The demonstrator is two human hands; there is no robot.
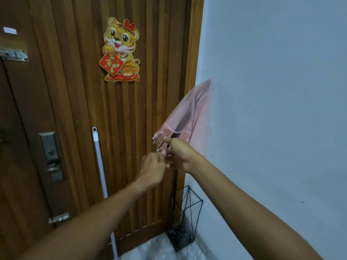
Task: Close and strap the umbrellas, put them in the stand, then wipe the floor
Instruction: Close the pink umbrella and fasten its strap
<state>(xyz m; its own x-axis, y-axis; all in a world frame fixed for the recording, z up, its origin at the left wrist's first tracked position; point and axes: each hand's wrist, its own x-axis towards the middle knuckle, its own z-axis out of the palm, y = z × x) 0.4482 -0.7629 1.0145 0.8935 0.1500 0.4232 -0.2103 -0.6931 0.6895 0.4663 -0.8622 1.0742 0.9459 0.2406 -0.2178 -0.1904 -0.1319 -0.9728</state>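
Both hands meet at folded pink umbrella: right hand grips its base, left hand pinches beside it. Wire stand below, near the door.

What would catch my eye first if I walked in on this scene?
The bright cartoon tiger decoration high on the wooden door stands out first. Below it to the right, the left hand and right hand hold a see-through pink umbrella that points up toward the pale wall. A black wire stand sits in the floor corner beneath them.
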